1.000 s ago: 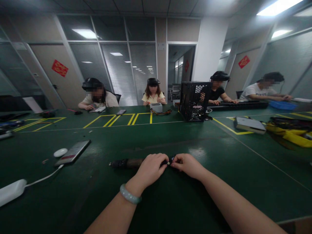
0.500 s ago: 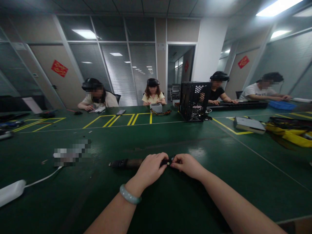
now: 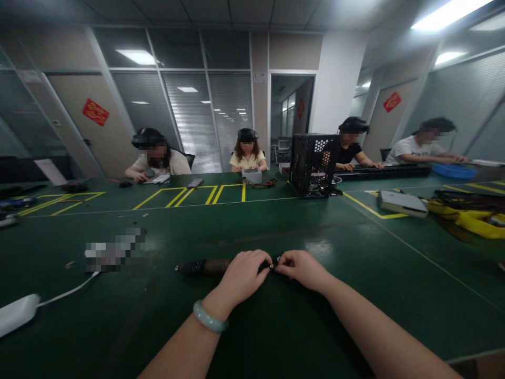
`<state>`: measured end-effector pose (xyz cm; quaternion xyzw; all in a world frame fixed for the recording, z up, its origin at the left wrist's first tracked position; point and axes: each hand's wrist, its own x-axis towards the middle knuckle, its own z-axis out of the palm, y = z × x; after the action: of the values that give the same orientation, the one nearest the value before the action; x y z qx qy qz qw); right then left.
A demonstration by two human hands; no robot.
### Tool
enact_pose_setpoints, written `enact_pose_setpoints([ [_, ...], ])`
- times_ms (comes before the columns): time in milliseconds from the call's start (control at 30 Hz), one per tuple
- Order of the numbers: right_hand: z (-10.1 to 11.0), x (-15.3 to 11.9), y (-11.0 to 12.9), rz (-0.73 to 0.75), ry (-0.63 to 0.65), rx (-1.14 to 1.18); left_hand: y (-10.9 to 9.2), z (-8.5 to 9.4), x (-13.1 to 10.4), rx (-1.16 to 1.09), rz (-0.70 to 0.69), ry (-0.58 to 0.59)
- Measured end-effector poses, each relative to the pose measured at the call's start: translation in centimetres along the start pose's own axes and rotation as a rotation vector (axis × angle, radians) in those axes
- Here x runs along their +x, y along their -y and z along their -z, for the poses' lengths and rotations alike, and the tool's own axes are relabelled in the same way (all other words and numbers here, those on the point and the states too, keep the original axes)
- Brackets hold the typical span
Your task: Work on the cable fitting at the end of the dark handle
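A dark, long tool (image 3: 205,266) with a pointed metal tip lies on the green table (image 3: 189,326), its tip to the left. My left hand (image 3: 246,273) is wrapped round its right end. Close beside it, my right hand (image 3: 302,269) is closed in a pinch, its fingertips nearly touching those of my left hand. Between them shows a small shiny metal bit (image 3: 272,267). Something small and dark sits at my right fingertips, too small to make out. A pale green bangle circles my left wrist.
A black computer case (image 3: 314,166) stands beyond my hands. A grey box (image 3: 402,203) and a yellow tray (image 3: 481,223) lie at the right. A white power strip (image 3: 19,315) with a cable is at the left. Several people sit across the table.
Both hands stay at nearly the same place, with the fingertips a little closer together. The whole view has shifted very slightly.
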<state>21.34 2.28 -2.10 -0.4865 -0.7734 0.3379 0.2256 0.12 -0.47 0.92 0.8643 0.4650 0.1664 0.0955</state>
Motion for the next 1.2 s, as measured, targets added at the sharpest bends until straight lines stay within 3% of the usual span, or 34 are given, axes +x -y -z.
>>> enact_pose_setpoints([
  [300, -0.04, -0.03, 0.06, -0.01, 0.024, 0.013, -0.42, 0.31, -0.17, 0.025, 0.061, 0.023],
  [1200, 0.13, -0.08, 0.35, 0.003, -0.012, -0.055, -0.19, 0.22, -0.13, 0.018, 0.026, 0.015],
])
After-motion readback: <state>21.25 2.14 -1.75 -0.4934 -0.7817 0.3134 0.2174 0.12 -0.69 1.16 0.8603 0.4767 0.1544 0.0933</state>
